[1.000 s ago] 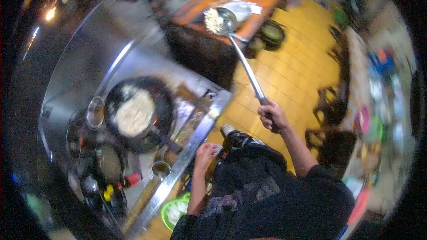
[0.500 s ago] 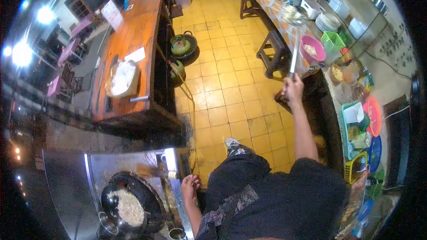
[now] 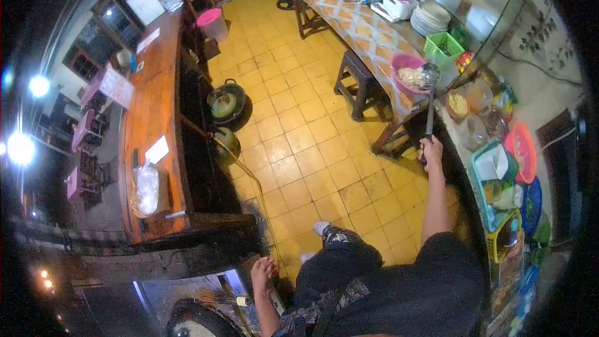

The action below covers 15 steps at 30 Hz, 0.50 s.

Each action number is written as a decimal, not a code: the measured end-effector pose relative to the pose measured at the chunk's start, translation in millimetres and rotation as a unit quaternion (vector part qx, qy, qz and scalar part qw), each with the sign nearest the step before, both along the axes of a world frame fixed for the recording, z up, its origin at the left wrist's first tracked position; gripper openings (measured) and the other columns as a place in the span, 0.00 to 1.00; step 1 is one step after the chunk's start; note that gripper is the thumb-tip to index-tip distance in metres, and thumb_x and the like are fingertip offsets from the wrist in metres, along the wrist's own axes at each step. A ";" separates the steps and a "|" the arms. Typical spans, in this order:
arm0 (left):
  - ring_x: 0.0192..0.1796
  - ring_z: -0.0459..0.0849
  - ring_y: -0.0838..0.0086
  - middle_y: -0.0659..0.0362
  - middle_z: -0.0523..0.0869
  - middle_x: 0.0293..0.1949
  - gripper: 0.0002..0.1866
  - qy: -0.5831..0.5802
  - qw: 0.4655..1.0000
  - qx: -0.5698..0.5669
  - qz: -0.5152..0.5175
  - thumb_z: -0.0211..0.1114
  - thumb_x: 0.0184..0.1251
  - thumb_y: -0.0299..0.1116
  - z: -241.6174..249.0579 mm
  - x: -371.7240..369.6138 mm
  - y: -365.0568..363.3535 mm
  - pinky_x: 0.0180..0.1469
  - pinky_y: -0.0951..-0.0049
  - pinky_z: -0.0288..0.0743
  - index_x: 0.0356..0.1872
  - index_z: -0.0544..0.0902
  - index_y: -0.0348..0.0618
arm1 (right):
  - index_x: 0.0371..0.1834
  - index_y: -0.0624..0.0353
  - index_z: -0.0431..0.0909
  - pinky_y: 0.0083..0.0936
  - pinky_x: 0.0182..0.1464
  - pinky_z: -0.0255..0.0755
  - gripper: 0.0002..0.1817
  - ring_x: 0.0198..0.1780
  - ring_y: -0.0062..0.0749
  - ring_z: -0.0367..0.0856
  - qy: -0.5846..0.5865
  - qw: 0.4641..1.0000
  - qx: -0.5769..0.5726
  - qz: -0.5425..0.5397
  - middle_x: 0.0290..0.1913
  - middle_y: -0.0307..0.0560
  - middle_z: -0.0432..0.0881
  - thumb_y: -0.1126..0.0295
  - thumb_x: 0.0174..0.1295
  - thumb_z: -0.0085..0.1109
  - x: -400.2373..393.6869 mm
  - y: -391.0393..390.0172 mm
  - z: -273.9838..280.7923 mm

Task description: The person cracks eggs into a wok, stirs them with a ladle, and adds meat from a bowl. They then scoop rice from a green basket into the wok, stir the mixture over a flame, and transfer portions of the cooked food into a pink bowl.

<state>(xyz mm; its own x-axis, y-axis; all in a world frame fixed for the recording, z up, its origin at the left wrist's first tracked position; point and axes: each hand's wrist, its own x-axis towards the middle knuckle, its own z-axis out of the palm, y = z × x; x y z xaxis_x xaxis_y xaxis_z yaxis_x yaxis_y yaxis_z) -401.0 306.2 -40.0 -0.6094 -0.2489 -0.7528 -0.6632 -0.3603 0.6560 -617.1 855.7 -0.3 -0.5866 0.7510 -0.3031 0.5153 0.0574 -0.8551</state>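
Note:
My right hand [image 3: 430, 151] is wrapped round the dark handle of a long metal ladle [image 3: 430, 77]. The ladle's round head rests at the right side of a pink bowl [image 3: 400, 58], touching or just over the pale shredded food [image 3: 412, 77] inside; contact is hard to tell. The bowl sits at the near end of a table with a patterned top. Low by my side, my left hand [image 3: 263, 271] hangs with fingers loosely curled and nothing in it, near the stove [image 3: 181, 290]. A dark wok [image 3: 193, 321] with pale food is cut off at the bottom edge.
A dark stool [image 3: 355, 84] stands beside the patterned table [image 3: 349, 15]. Plates [image 3: 430, 19] and a green basket [image 3: 443, 45] are behind the bowl. A wooden counter [image 3: 156, 81], gas cylinders [image 3: 226, 143] and a hose [image 3: 249, 175] line the left of the yellow tiled floor.
The ladle has come down from above the table to the pink bowl. My view has turned to the right, and the wok has slid mostly out of the bottom. My left hand stays low.

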 end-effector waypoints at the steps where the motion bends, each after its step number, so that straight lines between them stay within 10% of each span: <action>1: 0.33 0.80 0.73 0.56 0.80 0.38 0.14 0.012 1.000 0.014 0.002 0.57 0.62 0.39 -3.6 -2.1 0.0 0.32 0.78 0.74 0.42 0.72 0.40 | 0.61 0.66 0.58 0.30 0.17 0.66 0.29 0.14 0.33 0.70 0.041 0.995 -0.092 0.019 0.26 0.52 0.78 0.74 0.53 0.49 5.8 4.1 1.9; 7: 0.29 0.77 0.80 0.57 0.81 0.37 0.14 0.016 0.998 0.035 -0.040 0.57 0.62 0.38 -13.8 -37.6 9.5 0.26 0.84 0.69 0.42 0.72 0.40 | 0.61 0.63 0.59 0.28 0.16 0.65 0.28 0.13 0.29 0.70 -0.059 0.989 0.133 0.025 0.19 0.46 0.73 0.74 0.54 0.50 18.3 2.1 4.0; 13: 0.33 0.80 0.72 0.57 0.80 0.37 0.15 -0.024 0.999 0.015 -0.027 0.57 0.61 0.39 -54.8 -49.5 21.1 0.33 0.72 0.75 0.44 0.71 0.42 | 0.31 0.56 0.63 0.15 0.10 0.55 0.05 0.11 0.16 0.61 0.197 0.946 -0.257 0.008 0.19 0.37 0.67 0.75 0.55 0.49 22.8 32.2 9.2; 15: 0.34 0.79 0.72 0.57 0.79 0.41 0.18 -0.069 0.997 -0.007 -0.026 0.55 0.62 0.42 -80.1 -38.6 19.9 0.33 0.73 0.74 0.48 0.70 0.43 | 0.40 0.57 0.66 0.13 0.10 0.54 0.09 0.11 0.15 0.60 0.194 0.935 -0.297 -0.006 0.20 0.37 0.67 0.74 0.56 0.48 27.0 39.0 14.5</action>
